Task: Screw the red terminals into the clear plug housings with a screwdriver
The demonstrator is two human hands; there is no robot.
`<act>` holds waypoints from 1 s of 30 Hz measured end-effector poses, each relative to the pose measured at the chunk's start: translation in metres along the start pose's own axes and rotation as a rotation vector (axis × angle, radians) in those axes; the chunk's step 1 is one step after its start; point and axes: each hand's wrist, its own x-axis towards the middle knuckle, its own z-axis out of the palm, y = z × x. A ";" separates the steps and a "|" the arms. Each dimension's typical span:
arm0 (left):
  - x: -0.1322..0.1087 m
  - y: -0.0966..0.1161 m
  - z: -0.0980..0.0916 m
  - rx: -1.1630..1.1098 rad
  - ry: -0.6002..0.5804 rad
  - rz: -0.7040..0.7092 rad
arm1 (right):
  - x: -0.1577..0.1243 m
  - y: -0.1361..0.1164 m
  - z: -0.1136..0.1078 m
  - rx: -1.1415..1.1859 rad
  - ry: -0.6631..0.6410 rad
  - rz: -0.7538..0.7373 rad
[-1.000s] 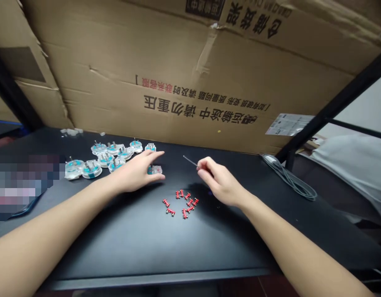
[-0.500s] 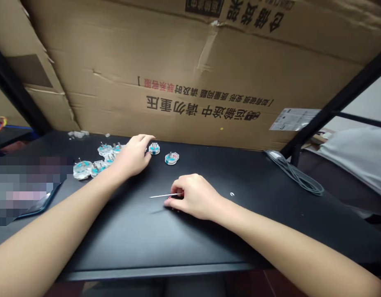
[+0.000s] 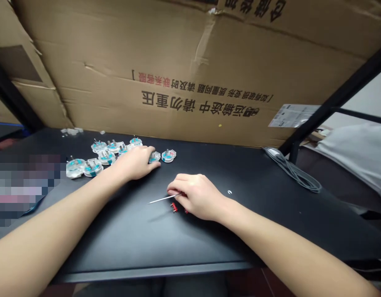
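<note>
My left hand point(image 3: 137, 162) is over the back left of the black table, its thumb and fingers around a clear plug point(image 3: 154, 157) with blue inside and metal prongs. Just right of it sits another such plug point(image 3: 168, 156), prongs up. In my closed right hand point(image 3: 198, 194) is a screwdriver point(image 3: 162, 199); its thin metal shaft points left and the handle is hidden in the palm. Below those fingers a small red part with metal ends point(image 3: 174, 207) lies on the table. A second red bit point(image 3: 186, 211) shows partly under the hand.
Several clear plugs point(image 3: 106, 157) cluster at the left, with small clear pieces point(image 3: 72, 131) behind. A small white piece point(image 3: 229, 192) lies right of my right hand. A coiled grey cable point(image 3: 297, 173) rests at the right. Cardboard point(image 3: 178, 49) walls the back of the black table point(image 3: 131, 247).
My left hand has moved slightly right and down onto a plug. My right fingers have drawn back from a red part, which now lies in view, and the screwdriver tip tilts lower.
</note>
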 end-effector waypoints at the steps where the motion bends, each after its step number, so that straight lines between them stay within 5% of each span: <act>1: 0.000 0.000 0.000 -0.030 -0.013 0.000 | -0.001 0.003 -0.001 0.021 0.042 -0.010; 8: -0.017 0.011 -0.022 -0.462 -0.074 0.115 | -0.005 0.018 -0.015 0.057 0.320 -0.213; 11: -0.024 0.024 -0.027 -0.746 -0.111 0.153 | -0.006 0.019 -0.018 -0.016 0.341 -0.282; 15: -0.028 0.035 -0.024 -0.840 -0.069 0.172 | -0.006 0.020 -0.017 -0.030 0.344 -0.291; 22: -0.032 0.038 -0.032 -0.979 0.204 0.081 | -0.004 0.018 -0.025 0.236 0.471 -0.043; 26: -0.040 0.056 -0.030 -1.169 0.133 0.147 | -0.006 0.003 -0.028 0.570 0.623 0.148; 30: -0.050 0.074 -0.023 -1.263 0.096 0.179 | -0.010 -0.011 -0.029 0.669 0.700 0.193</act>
